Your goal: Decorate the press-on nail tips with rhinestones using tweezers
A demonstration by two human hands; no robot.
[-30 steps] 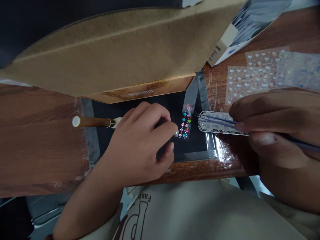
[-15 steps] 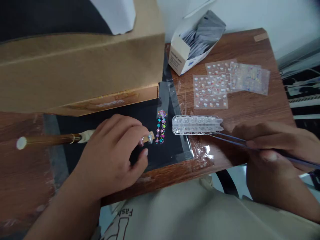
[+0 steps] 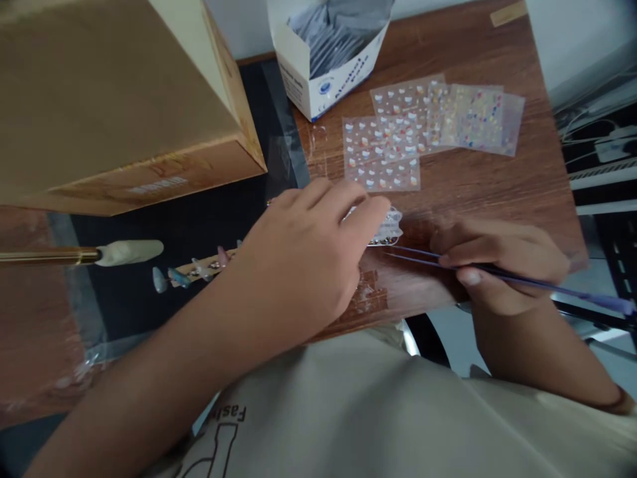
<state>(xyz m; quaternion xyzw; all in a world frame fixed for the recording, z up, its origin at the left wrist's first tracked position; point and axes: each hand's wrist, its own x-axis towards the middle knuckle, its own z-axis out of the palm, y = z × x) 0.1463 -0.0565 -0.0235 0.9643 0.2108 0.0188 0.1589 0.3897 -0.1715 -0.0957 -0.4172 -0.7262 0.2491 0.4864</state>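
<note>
My left hand (image 3: pixel 311 252) lies over a clear plastic case of small gems (image 3: pixel 389 227), its bent fingers closed about the near part. Only the case's right end shows past the index finger. Held in my right hand (image 3: pixel 502 262) is a pair of bluish-purple tweezers (image 3: pixel 572 290), the slightly parted tips pointing left, just below the case. Under my left forearm, a wooden strip (image 3: pixel 213 265) carries several coloured false nails (image 3: pixel 179 277). Farther left is a brush (image 3: pixel 132 252) with pale bristles and a golden handle.
Behind my left hand stands a large cardboard box (image 3: pixel 179 176). An opened box of alcohol pads (image 3: pixel 343 76) is at the back. Clear sticker sheets (image 3: pixel 383 153) overlap on the brown table (image 3: pixel 462 189). A black mat (image 3: pixel 119 305) lies at left.
My left hand has moved right, from the nail strip onto the clear case. The nail strip now shows to its left. My right hand still holds the tweezers beside the case. The view has shifted.
</note>
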